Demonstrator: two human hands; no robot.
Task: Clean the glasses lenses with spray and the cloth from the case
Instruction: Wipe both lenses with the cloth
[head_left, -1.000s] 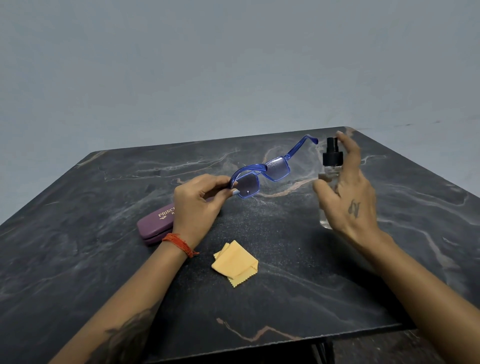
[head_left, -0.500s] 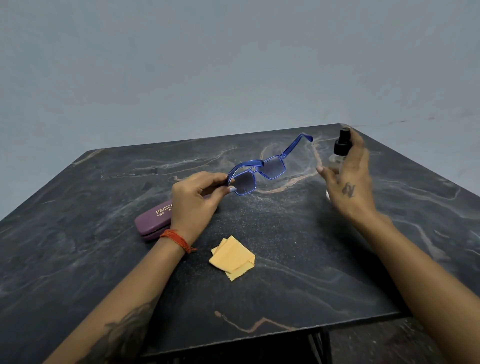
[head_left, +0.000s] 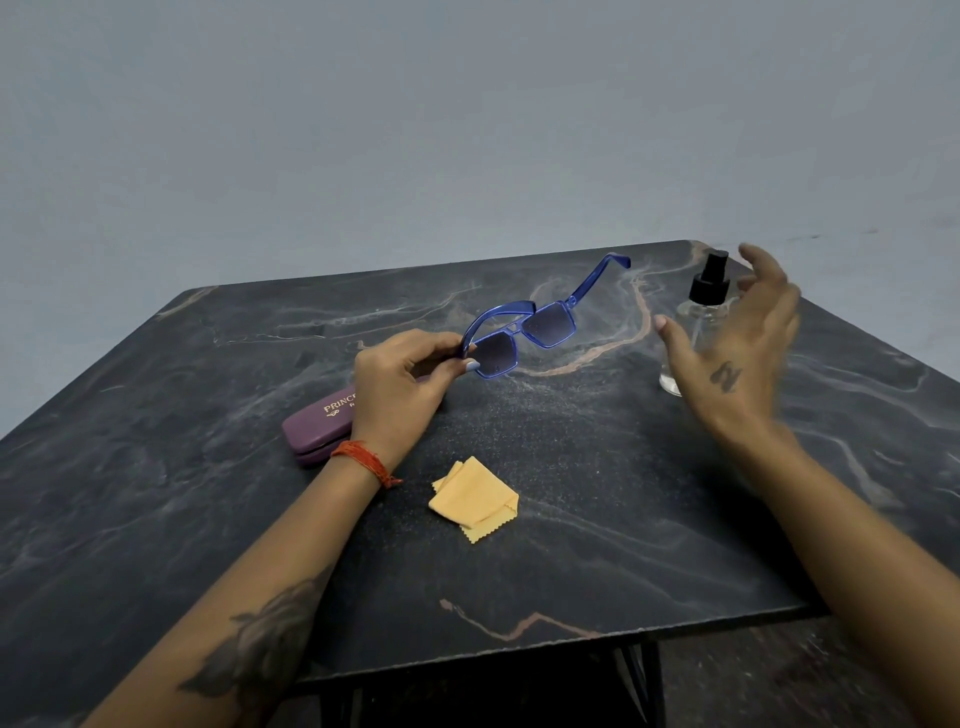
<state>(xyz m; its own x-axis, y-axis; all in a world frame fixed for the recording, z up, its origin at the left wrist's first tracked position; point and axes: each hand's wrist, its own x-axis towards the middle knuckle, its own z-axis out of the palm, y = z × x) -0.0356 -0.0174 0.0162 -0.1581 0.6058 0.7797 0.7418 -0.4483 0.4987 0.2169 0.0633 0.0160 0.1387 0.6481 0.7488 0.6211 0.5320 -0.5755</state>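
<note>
Lying nearest on the dark marble table (head_left: 156, 519) is one folded yellow cloth (head_left: 474, 498), untouched. Just beyond the cloth, to its left, sits one closed purple case (head_left: 319, 426). Above the case the left hand (head_left: 397, 387) pinches one pair of blue glasses (head_left: 524, 332) by a temple, lenses held clear of the table. Farther from the cloth, to its right, one clear spray bottle (head_left: 698, 332) stands upright, and the right hand (head_left: 737, 353) hovers beside it with fingers spread, gripping nothing; whether it grazes the bottle I cannot tell. As I judge it, a careless swing of that hand could tip the bottle. The one-sided pinch might also let the glasses twist or drop once the cloth presses a lens.
</note>
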